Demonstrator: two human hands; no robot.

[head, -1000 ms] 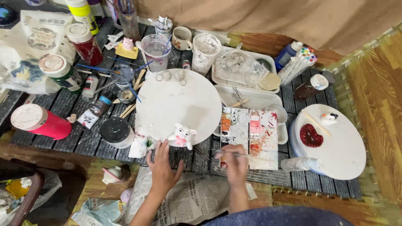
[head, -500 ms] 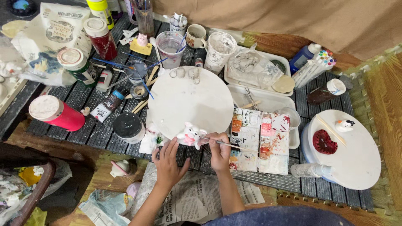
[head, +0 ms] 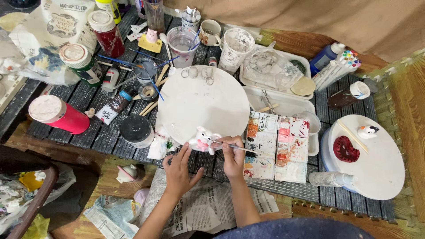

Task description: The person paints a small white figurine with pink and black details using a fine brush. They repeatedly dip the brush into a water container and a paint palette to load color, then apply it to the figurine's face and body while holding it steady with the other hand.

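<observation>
Painting in hand — right hand [head: 233,156] pinches a thin brush [head: 237,146], tip at a small white-and-pink figurine [head: 204,140]. Left hand [head: 179,170] grips the figurine at the near edge of the round white board [head: 208,104]. Next move likely calls for a steady stroke; paint palette [head: 276,148] just beside.

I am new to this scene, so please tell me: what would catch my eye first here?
The small white and pink figurine at the near edge of the round white board, steadied by the left hand while the right hand touches a thin brush to it. Just right lies a paint-stained palette; far left, a red paint jar on its side.
</observation>
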